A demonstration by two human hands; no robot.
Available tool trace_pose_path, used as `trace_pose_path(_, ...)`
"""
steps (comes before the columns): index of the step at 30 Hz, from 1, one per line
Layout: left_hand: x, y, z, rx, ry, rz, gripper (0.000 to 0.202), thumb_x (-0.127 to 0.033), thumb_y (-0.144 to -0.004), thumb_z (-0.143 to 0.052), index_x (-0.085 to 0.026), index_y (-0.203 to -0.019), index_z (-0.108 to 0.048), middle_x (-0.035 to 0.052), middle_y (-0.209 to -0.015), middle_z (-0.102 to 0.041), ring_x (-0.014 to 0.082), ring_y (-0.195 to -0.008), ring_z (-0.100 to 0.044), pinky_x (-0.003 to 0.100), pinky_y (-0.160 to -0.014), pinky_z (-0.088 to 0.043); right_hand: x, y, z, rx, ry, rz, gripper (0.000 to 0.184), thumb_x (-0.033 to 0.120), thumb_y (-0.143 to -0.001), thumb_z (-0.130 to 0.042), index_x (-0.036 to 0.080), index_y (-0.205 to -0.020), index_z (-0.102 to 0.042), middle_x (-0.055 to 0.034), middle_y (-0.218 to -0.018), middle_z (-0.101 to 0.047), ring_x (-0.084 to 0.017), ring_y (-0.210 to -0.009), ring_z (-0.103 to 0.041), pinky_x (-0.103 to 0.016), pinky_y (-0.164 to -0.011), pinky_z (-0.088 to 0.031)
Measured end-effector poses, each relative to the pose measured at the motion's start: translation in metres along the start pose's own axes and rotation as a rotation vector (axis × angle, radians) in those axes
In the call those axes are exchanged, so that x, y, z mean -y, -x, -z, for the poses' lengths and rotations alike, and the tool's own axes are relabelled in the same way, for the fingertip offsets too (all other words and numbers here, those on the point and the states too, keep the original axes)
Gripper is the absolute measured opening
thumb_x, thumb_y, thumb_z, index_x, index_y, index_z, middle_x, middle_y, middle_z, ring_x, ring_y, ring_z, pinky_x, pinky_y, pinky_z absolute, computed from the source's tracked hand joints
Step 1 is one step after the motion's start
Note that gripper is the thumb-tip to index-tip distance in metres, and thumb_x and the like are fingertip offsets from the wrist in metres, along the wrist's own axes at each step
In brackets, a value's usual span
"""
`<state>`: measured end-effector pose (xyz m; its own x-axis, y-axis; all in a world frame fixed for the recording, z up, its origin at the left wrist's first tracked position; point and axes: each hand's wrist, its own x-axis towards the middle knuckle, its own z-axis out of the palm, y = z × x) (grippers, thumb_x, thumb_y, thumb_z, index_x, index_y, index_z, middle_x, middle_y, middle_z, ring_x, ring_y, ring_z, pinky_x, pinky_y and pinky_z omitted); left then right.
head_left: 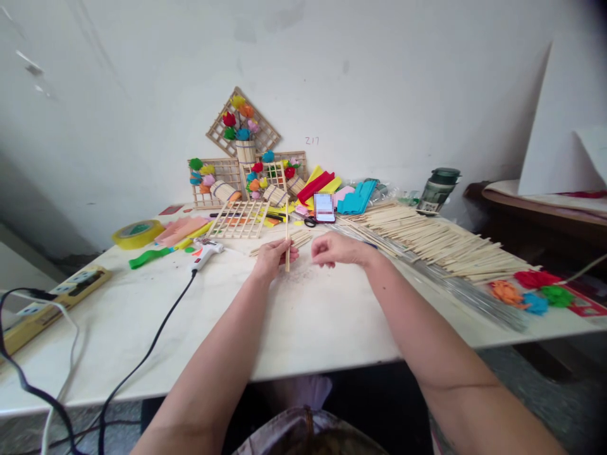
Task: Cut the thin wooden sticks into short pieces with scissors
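Note:
My left hand [272,258] is closed around a thin wooden stick [287,230], held nearly upright above the table. Just to its right, my right hand [334,249] has its fingers curled in and pointing down; whatever they may hold is too small or hidden to make out. Several short wooden sticks [300,239] lie on the table behind the two hands. A wooden lattice panel [239,220] lies a little further back on the left. Small bits of debris [298,275] are scattered below my hands.
A white glue gun [207,254] with a black cord and a yellow tape roll [137,234] lie left. A long pile of sticks [441,243] and metal wires [455,291] spread right. Flower-decorated lattices [215,174], a phone [324,207] and a dark bottle [439,191] stand behind.

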<state>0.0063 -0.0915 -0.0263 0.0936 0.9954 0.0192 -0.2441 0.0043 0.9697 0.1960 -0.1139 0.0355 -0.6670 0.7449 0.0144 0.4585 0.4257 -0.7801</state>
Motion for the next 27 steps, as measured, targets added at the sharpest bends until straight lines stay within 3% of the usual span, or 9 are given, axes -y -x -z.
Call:
trace_pose_path(2,0.000,0.000,0.000,0.012,0.003,0.015,0.030,-0.036,-0.061,-0.067,-0.011,-0.077,-0.060,0.0027,-0.063,-0.062,0.0107,-0.054,-0.059,0.023,-0.057,-0.047,-0.010,0.005,0.017,-0.273,0.194,-0.128,0.012,0.023,-0.071,-0.055,0.012,-0.074,-0.060,-0.0023,-0.060,-0.060,-0.010,-0.052,-0.054,-0.019,-0.048,-0.040)
trace_pose_path(5,0.001,-0.001,-0.001,0.018,-0.004,0.031,0.030,-0.036,-0.062,-0.066,-0.010,-0.076,-0.060,0.0031,-0.062,-0.062,0.0108,-0.054,-0.059,0.023,-0.056,-0.047,-0.025,0.012,0.039,-0.459,0.662,-0.396,0.010,0.020,-0.065,-0.059,0.016,-0.072,-0.065,-0.0068,-0.076,-0.065,-0.019,-0.073,-0.059,-0.024,-0.060,-0.041)
trace_pose_path(9,0.001,0.000,-0.002,0.012,-0.027,0.047,0.029,-0.034,-0.063,-0.066,-0.010,-0.078,-0.060,0.0034,-0.062,-0.062,0.0113,-0.054,-0.059,0.023,-0.055,-0.048,-0.039,0.016,0.054,-0.317,0.838,-0.719,0.033,0.025,-0.063,-0.061,0.021,-0.095,-0.065,-0.0083,-0.101,-0.063,-0.024,-0.090,-0.058,-0.028,-0.068,-0.042)
trace_pose_path(14,0.001,-0.001,-0.003,-0.003,-0.050,0.051,0.026,-0.032,-0.065,-0.065,-0.010,-0.078,-0.060,0.0032,-0.062,-0.062,0.0112,-0.053,-0.059,0.023,-0.054,-0.048,-0.055,0.011,0.051,-0.119,0.926,-0.685,0.042,0.017,-0.065,-0.055,0.018,-0.107,-0.061,-0.0106,-0.110,-0.059,-0.024,-0.095,-0.057,-0.029,-0.073,-0.043)
trace_pose_path(27,0.002,-0.002,0.003,0.000,-0.049,-0.007,0.033,-0.038,-0.060,-0.067,-0.010,-0.076,-0.060,0.0003,-0.057,-0.059,0.0082,-0.047,-0.054,0.020,-0.050,-0.044,-0.056,0.006,0.042,-0.075,0.918,-0.599,0.061,0.021,-0.060,-0.058,0.020,-0.121,-0.050,-0.0135,-0.116,-0.055,-0.028,-0.099,-0.054,-0.033,-0.075,-0.043)
